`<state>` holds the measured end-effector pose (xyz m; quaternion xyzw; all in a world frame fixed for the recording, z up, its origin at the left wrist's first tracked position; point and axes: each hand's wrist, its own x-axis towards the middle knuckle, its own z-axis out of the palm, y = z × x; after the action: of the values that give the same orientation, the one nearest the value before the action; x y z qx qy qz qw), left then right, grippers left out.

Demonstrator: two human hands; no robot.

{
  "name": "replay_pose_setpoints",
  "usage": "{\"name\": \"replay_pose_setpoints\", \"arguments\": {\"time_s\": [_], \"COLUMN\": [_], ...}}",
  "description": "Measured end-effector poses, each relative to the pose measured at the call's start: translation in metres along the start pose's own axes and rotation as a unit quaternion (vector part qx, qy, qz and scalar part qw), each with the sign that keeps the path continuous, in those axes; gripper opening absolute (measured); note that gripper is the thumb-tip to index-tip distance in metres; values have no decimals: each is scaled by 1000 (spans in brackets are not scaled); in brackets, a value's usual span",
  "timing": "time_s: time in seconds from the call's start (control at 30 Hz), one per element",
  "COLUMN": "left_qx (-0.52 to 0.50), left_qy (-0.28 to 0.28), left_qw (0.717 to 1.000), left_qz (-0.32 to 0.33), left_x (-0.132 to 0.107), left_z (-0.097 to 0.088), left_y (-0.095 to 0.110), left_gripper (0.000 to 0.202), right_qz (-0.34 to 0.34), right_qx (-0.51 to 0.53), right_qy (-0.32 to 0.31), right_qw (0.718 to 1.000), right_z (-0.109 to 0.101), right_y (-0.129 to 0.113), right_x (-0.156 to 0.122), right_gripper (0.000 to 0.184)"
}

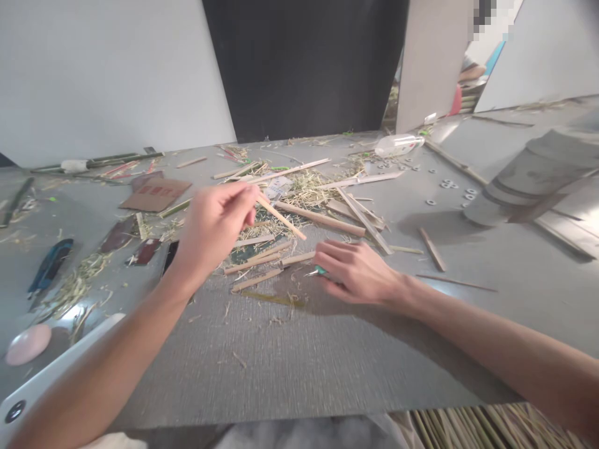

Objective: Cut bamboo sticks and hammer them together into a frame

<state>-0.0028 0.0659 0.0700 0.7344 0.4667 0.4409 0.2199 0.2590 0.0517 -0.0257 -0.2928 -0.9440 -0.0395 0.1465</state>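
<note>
Room: white walls (93, 75) w/ a dark panel (304, 62) between, straight ahead. Grey bench (299, 374) fills most of the view, its far half strewn w/ straw-like shavings (306, 190). A cardboard piece (156, 194) lies to the left. Cut bamboo strips (262, 259) lie between the two hands.

Left hand (213, 227) is raised above the bench, fingers pinched shut on a thin stick (281, 218) that slants down-right. Right hand (358, 271) lies low on the bench, fingers over a small green-handled tool (319, 270); can't tell if they're closed on it. Small washers (452, 185) sit far right.

Step, prob.: stick picked out, tool being reached. Any cut wants a firm grip on the tool first, w/ the stick held steady.
</note>
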Motion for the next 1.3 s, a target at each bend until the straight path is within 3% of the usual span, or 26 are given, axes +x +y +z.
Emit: {"name": "replay_pose_setpoints", "arguments": {"time_s": [0.1,0.23,0.33,0.47,0.7,0.9,1.0,1.17,1.3], "left_qx": [-157,-246,-273,-283,-391,-357,-356,-373,-392], "left_qy": [73,96,97,76,-24,-70,-47,74,118], "left_qw": [983,955,943,938,913,920,925,913,887], "left_qz": [-60,-135,-163,-186,-115,-142,-123,-145,-214], "left_x": [-8,-35,-54,-68,-83,-84,-81,-77,-74], "left_z": [7,26,39,47,53,58,57,58,64], "left_y": [-6,-15,-20,-30,-46,-47,-50,-61,-70], "left_gripper": [28,30,30,30,15,14,11,6,5], "right_qz": [38,132,119,59,70,28,29,-16,-79], "right_qx": [108,204,251,277,231,243,251,207,113], "right_qy": [108,209,216,211,211,211,197,104,-24], "right_qw": [988,947,936,935,947,946,947,973,990], "right_z": [-4,-4,-5,-4,4,7,7,6,2], "right_y": [4,-3,-12,-17,-13,-13,-12,-9,-18], "right_x": [-11,-16,-12,-8,-14,-17,-16,-12,-6], "right_gripper": [12,20,26,11,10,16,16,4,31]}}
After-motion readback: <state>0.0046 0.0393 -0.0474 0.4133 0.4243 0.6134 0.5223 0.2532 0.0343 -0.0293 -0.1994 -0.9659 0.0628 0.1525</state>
